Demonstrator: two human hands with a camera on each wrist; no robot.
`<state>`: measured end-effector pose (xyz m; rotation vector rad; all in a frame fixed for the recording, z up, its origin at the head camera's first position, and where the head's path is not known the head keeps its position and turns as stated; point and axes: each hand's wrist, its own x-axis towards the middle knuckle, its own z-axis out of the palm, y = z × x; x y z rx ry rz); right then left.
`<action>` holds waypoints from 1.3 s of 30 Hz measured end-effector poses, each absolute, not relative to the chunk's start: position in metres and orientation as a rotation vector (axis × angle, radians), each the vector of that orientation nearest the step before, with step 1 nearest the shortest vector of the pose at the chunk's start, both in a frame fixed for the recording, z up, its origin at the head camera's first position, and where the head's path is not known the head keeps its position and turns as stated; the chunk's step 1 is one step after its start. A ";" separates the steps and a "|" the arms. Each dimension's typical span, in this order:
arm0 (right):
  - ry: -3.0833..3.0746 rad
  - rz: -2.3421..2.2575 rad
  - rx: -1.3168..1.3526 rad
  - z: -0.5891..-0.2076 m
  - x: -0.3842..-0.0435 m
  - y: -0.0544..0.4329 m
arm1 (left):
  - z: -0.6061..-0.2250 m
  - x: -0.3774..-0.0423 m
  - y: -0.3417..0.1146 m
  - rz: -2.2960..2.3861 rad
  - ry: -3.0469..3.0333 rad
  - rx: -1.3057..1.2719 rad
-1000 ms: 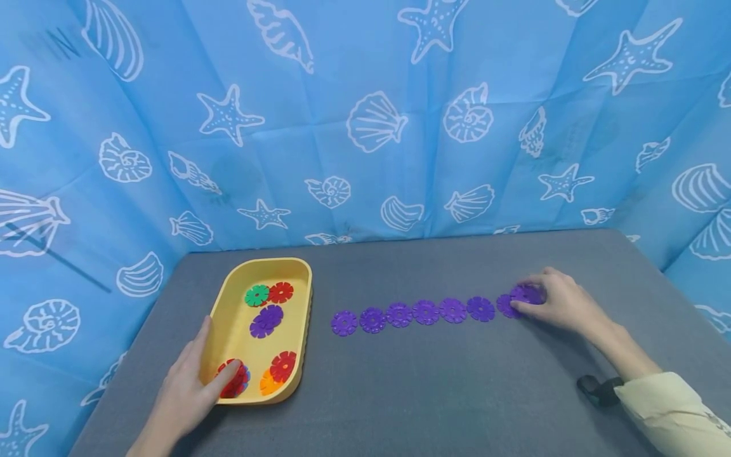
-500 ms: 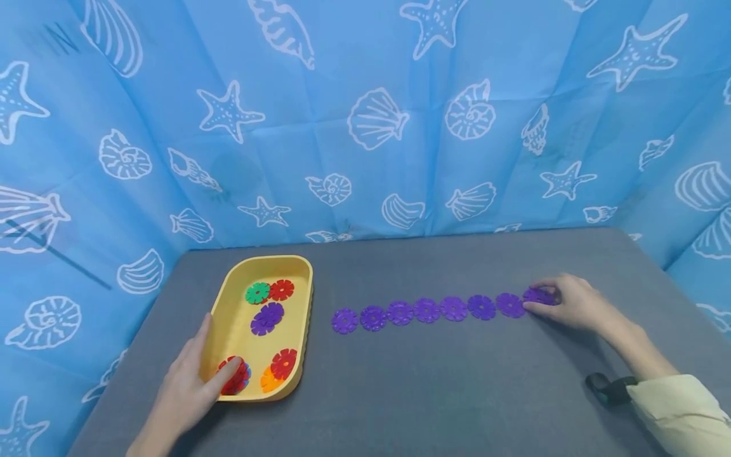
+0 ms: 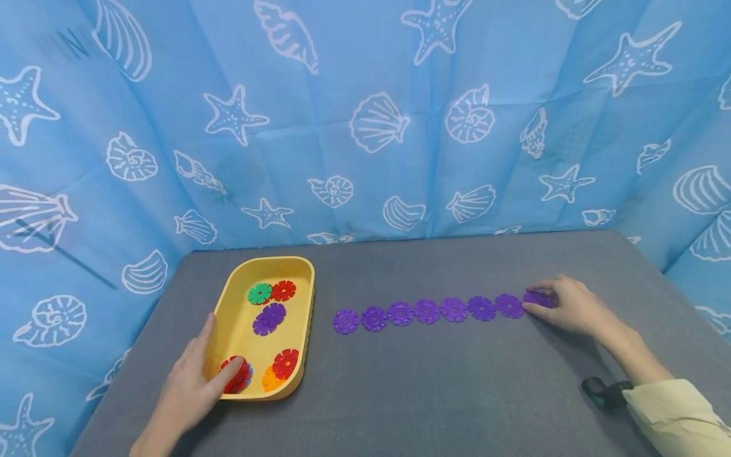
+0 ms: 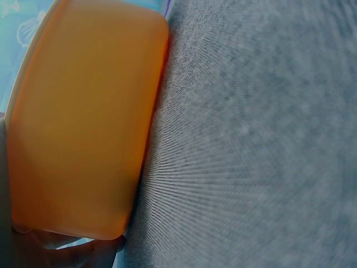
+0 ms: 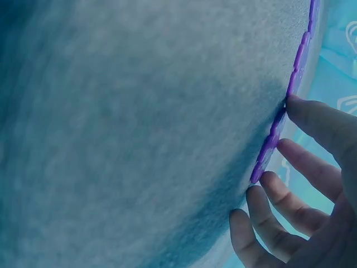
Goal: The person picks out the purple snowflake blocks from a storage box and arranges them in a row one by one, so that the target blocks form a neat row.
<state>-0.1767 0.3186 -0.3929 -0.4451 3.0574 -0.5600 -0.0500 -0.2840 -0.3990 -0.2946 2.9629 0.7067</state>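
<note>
A row of several purple notched interlocking discs (image 3: 426, 311) lies flat on the grey table. At its right end, my right hand (image 3: 577, 304) has thumb and fingers round the last purple disc (image 3: 537, 299), partly hiding it. In the right wrist view the fingertips touch this disc (image 5: 266, 149) at its edge while it lies on the cloth. On the left, my left hand (image 3: 185, 381) grips the near left side of a yellow tray (image 3: 309, 298), thumb over the rim and above some red discs (image 3: 235, 379). The tray's outer wall (image 4: 89, 123) fills much of the left wrist view.
Inside the tray lie a green disc (image 3: 259, 293), purple discs (image 3: 270, 318), another red disc (image 3: 285, 364) and an orange disc (image 3: 271, 379). A dark strap (image 3: 606, 393) is by the right sleeve. A blue shell-print curtain (image 3: 377, 178) stands behind the table (image 3: 422, 387).
My right hand has moved slightly right and toward me, shifting the last purple disc off its neighbour to the row's end. My left hand keeps its hold on the tray.
</note>
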 end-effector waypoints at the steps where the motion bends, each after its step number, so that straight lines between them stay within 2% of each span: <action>1: 3.065 -0.558 -0.448 -0.393 -0.176 0.318 | -0.399 -0.050 -0.284 0.708 2.959 -0.299; 39: 3.005 -0.804 -0.836 -0.381 -0.166 0.191 | -0.400 -0.047 -0.284 0.730 3.010 -0.256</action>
